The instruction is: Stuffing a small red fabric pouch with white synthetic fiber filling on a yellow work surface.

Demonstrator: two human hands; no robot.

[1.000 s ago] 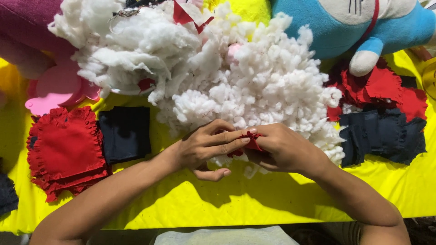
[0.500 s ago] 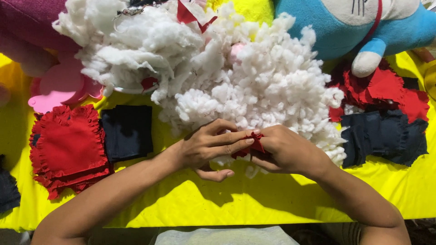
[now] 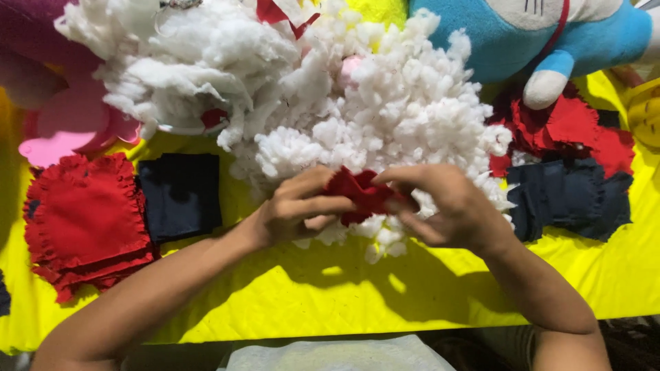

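My left hand (image 3: pixel 295 209) and my right hand (image 3: pixel 447 209) meet in the middle of the head view, both pinching a small red fabric piece (image 3: pixel 361 194) held just above the yellow cloth (image 3: pixel 344 288). White stuffing clings beneath the red piece. Right behind my hands lies a big heap of white fibre stuffing (image 3: pixel 330 103), touching my knuckles.
A stack of red frilled fabric squares (image 3: pixel 82 220) and a dark blue square (image 3: pixel 180 196) lie at left. Red pieces (image 3: pixel 564 130) and dark blue pieces (image 3: pixel 570 199) lie at right. A blue plush toy (image 3: pixel 543 34) sits top right, pink plush (image 3: pixel 55 103) top left.
My hands have lifted slightly and spread the red fabric piece, so more of it shows between my fingers than before.
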